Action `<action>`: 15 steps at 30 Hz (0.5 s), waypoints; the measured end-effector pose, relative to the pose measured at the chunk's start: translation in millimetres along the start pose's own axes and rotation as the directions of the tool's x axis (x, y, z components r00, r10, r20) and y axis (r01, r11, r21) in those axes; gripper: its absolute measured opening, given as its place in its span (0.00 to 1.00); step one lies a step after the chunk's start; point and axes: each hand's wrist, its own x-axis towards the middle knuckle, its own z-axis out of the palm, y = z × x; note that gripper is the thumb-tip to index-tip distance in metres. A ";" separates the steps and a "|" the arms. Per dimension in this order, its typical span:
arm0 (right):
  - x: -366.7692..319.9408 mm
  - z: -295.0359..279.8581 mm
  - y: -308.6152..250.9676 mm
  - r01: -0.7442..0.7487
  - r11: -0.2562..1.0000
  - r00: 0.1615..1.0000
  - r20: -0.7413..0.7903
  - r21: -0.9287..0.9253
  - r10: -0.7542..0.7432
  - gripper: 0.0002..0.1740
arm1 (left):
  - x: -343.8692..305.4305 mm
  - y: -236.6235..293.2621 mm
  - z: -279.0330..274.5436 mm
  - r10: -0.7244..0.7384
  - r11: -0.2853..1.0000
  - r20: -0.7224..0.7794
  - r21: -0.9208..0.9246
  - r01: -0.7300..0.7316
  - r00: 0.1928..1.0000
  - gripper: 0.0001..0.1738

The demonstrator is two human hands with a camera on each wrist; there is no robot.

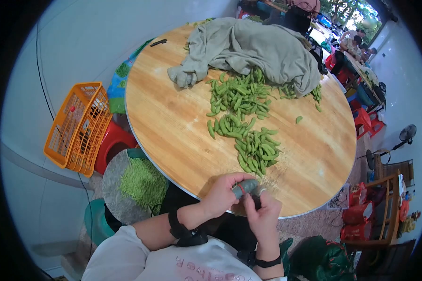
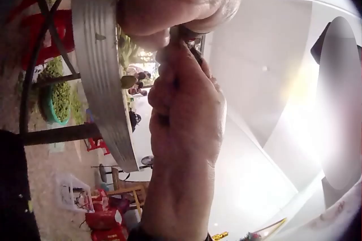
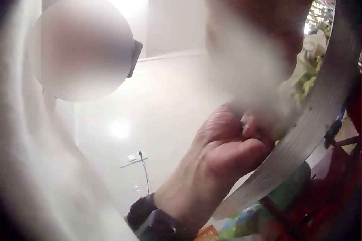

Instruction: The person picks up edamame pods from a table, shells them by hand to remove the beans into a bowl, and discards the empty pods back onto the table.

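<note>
Both hands meet at the near edge of a round wooden table (image 1: 173,136). My left hand (image 1: 222,194) and right hand (image 1: 263,211) pinch one green pod (image 1: 246,187) between their fingertips. A long heap of green pods (image 1: 241,117) lies on the table just beyond them. In the left wrist view my right hand (image 2: 184,133) stands curled beside the table's metal rim (image 2: 102,83). The right wrist view shows my left hand (image 3: 229,156), fingers curled, against that rim (image 3: 300,150). The pod itself is hard to make out in both wrist views.
A grey cloth (image 1: 248,47) covers the table's far side and part of the pods. A small black object (image 1: 158,42) lies at the far left edge. Below on the left are a grey basin of shelled green beans (image 1: 143,182), a red stool (image 1: 113,145) and an orange basket (image 1: 77,126). People sit at a far table (image 1: 356,44).
</note>
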 end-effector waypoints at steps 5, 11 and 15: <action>-0.7 -8.8 4.7 -0.297 0.858 0.952 0.204 0.420 0.230 0.05 | -3.9 1.6 -7.2 -0.024 0.999 0.051 -0.022 0.025 0.998 0.20; 17.6 -27.4 21.6 -0.222 0.970 0.975 -0.002 0.099 0.223 0.08 | 2.2 29.8 -31.0 0.034 0.996 -0.112 -0.072 -0.042 0.993 0.20; 25.6 -19.2 19.5 -0.006 0.919 0.984 0.162 -0.395 0.076 0.07 | 0.3 41.1 -33.5 0.058 0.988 0.014 -0.145 -0.055 0.998 0.15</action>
